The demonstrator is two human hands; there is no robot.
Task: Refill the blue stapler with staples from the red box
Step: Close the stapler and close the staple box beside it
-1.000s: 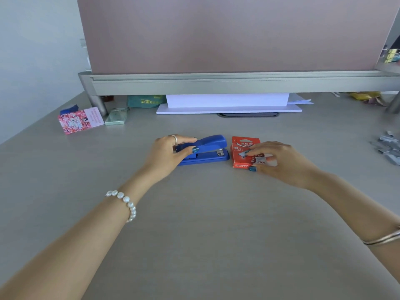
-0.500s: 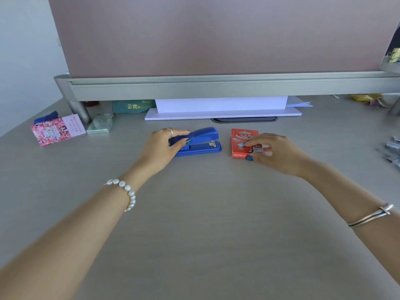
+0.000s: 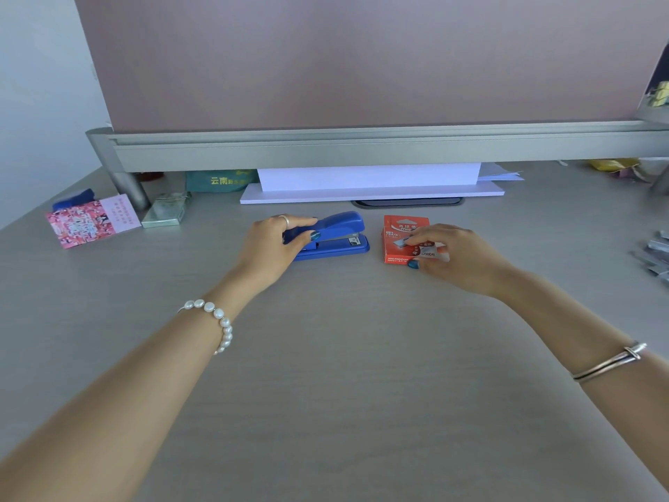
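Grey counter [image 3: 344, 375], seen from above and behind both forearms.

Blue stapler [image 3: 335, 235] lies flat, toward the far edge of the counter, about mid-width, its long axis running left to right, nose to the right. Top arm down on the base; a metal strip shows between the two near the nose.

Left hand [image 3: 275, 242] wraps the stapler's rear end: thumb on the near side, fingers [image 3: 289, 222] over the far side of the top arm. Grip closed on the stapler. Ring on one finger; pearl bracelet [image 3: 215, 322] at the wrist.

Red box [image 3: 400, 235] lies flat just to the right of the stapler, a narrow strip of counter between them. Printed top face up.

Right hand [image 3: 456, 257] rests over the right half of the box. Thumb at the box's near edge, fingertips curled onto its top, where a small grey strip of staples [image 3: 400, 243] sits under them. Grip pinched at the box and that strip; which of the two it actually holds, cannot tell. Metal bangle [image 3: 608, 364] on the forearm.

Along the far edge: a raised grey shelf [image 3: 362, 150] carrying a pink panel, white paper stack [image 3: 369, 184] beneath it. Far left corner: pink printed card [image 3: 90, 221], small pale-green box [image 3: 164, 211]. Right edge: loose grey metal pieces [image 3: 655, 253], too blurred to identify.
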